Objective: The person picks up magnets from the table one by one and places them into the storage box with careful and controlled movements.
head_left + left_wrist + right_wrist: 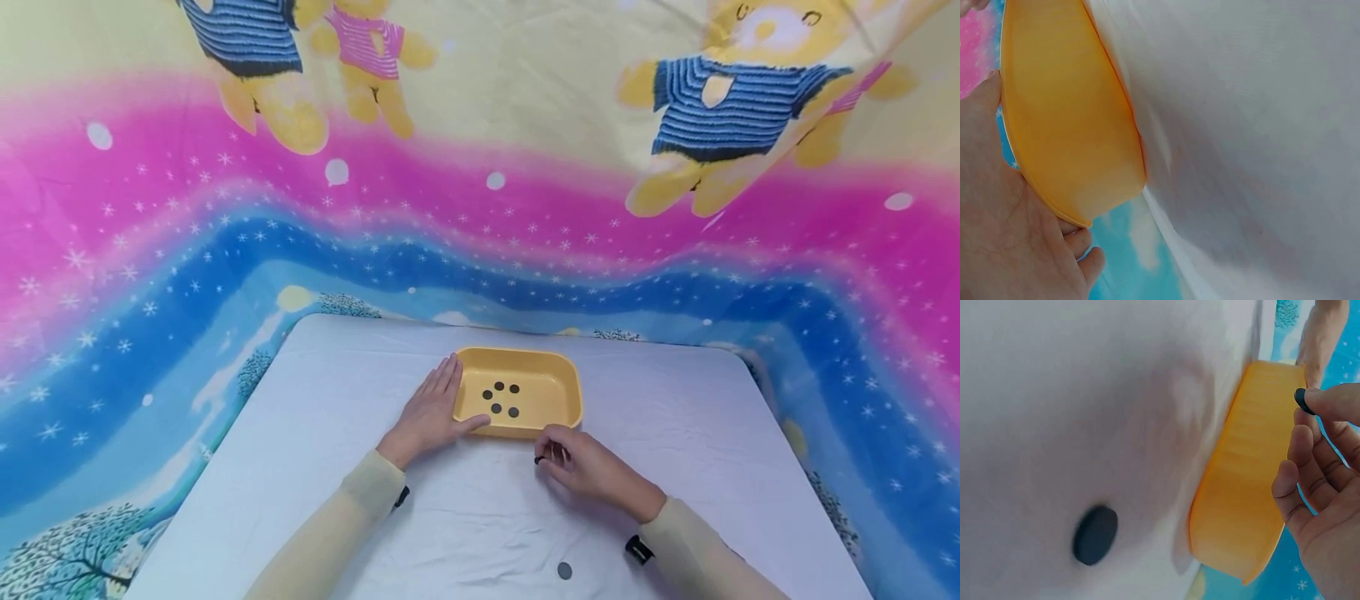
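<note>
A yellow plastic tray (558,354) lies on the white-covered table, with several small dark round discs (513,412) spread over the left part of its floor. My left hand (427,421) rests against the tray's left end, fingers straight along the side and thumb over the front rim. Between thumb and index finger, my right hand (592,467) pinches a black disc (1302,400) just in front of the tray's front right part. Another dark disc (565,571) lies on the table nearer to me; the right wrist view shows this loose disc (1095,535) as thick and black.
White cloth (315,500) covers the table. A hanging sheet (480,233) printed with bears and snowflakes surrounds the table's back and sides. Each forearm has a small black band or device showing under the sleeve, such as the right one (640,549).
</note>
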A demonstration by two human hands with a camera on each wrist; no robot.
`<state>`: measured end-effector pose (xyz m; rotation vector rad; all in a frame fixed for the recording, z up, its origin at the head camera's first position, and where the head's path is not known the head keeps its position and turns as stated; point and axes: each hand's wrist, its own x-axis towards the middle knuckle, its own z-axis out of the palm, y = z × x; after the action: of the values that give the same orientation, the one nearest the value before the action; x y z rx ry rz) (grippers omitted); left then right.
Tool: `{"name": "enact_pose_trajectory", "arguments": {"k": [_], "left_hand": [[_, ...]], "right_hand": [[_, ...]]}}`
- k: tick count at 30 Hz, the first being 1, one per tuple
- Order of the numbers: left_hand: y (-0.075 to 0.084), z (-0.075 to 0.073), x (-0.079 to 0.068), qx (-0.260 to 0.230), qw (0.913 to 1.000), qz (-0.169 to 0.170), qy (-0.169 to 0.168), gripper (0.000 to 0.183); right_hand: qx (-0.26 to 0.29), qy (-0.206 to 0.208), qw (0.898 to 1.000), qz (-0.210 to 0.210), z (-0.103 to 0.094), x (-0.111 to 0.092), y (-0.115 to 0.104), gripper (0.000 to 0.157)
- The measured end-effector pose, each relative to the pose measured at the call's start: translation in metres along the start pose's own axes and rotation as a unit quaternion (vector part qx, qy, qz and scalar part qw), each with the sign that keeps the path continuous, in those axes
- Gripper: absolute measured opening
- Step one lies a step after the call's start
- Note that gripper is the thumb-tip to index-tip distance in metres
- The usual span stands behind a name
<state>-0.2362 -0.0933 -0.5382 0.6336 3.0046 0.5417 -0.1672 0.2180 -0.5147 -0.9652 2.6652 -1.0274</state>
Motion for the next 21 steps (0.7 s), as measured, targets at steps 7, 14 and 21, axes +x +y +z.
{"name": "enact_pose_trajectory", "arguments": {"k": [7,14,21], "left_hand": [[0.001,-0.001,0.0,-0.004,1.0,-0.007,-0.004,0.122],[0.001,-0.003,-0.001,-0.002,0.9999,-0.003,-0.01,0.122],[0.002,-0.003,-0.002,-0.005,1.0,-0.001,-0.008,0.122]], "right_hand": [[0.005,0.018,1.0,0.002,-0.011,0.01,0.003,0.021],[0.01,0.041,0.999,-0.008,-0.02,0.02,0.005,0.022],[-0.002,0.064,0.998,0.003,-0.025,0.031,0.011,0.022]]}}
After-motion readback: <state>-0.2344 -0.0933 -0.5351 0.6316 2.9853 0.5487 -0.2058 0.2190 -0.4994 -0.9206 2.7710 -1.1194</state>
